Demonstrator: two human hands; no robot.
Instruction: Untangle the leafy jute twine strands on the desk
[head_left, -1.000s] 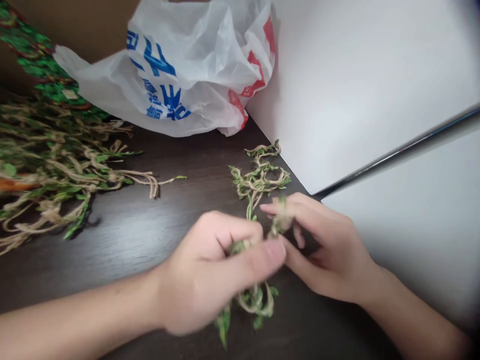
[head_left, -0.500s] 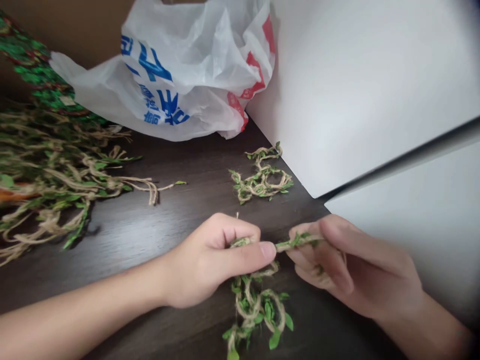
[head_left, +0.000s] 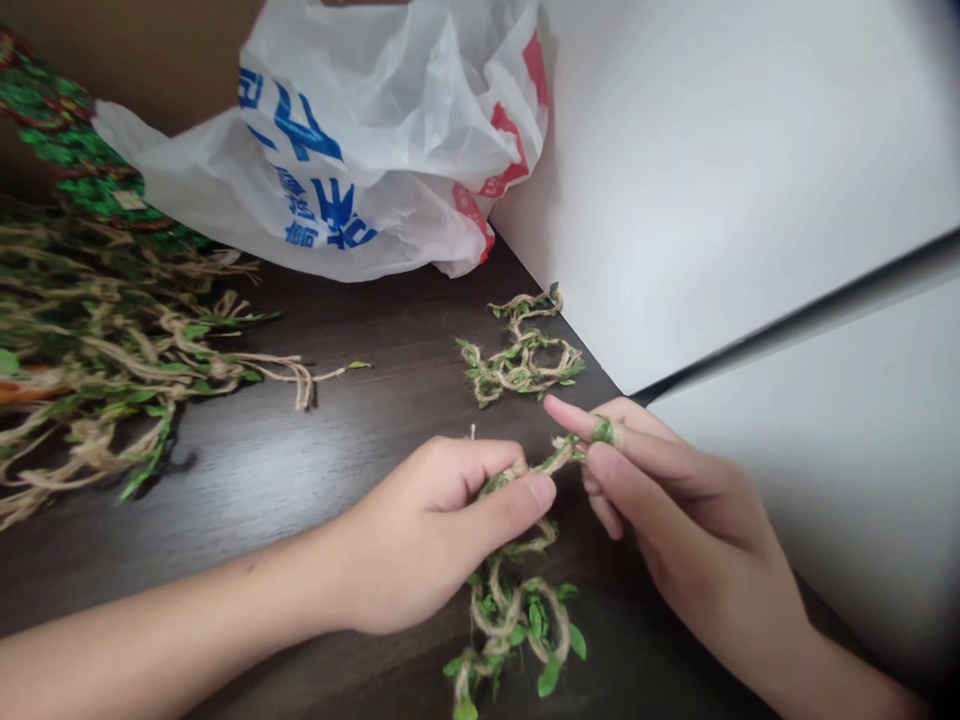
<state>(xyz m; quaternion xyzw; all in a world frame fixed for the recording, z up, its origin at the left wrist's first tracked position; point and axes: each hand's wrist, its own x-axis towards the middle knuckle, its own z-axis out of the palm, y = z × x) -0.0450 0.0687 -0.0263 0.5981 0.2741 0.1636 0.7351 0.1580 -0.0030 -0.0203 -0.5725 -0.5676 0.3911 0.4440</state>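
A leafy jute-twine vine is gripped across both hands: the left hand is closed on it under the thumb, and the right hand is pinched on it at the fingertips. Below the grip, the vine's loose loops are heaped on a dark wood table. Just beyond the grip, a smaller vine coil is laid; farther left, a vine bundle and a white plastic bag are seen.

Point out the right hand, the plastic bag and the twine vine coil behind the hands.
Right hand (head_left: 694,510), head view, middle of hand.
Plastic bag (head_left: 390,130), head view, crumpled top.
Twine vine coil (head_left: 517,365), head view, its middle.
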